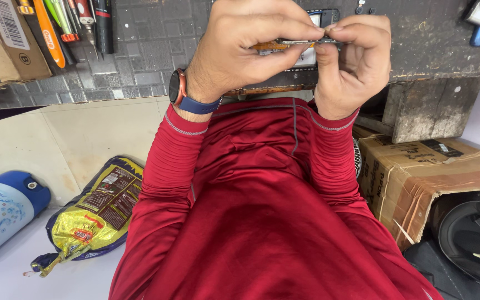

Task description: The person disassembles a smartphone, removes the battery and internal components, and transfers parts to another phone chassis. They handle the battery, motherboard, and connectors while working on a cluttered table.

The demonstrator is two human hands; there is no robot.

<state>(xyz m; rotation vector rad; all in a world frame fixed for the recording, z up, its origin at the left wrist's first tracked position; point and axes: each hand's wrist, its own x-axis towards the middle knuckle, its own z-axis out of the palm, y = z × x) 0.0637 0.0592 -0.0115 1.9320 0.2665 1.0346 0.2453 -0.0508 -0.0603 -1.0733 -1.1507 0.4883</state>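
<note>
Thin flat part (pixel 298 43) in the pinching grip of both raised hands, left (pixel 240 47), right (pixel 354 61).

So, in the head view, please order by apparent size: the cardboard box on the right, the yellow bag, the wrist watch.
1. Cardboard box, though partly cut off.
2. Yellow bag, fairly close in size.
3. Wrist watch, clearly smallest, though nearer the camera.

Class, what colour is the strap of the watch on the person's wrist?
Dark blue strap, with an orange-edged black case; the head view shows it, on the left hand's wrist.
</note>
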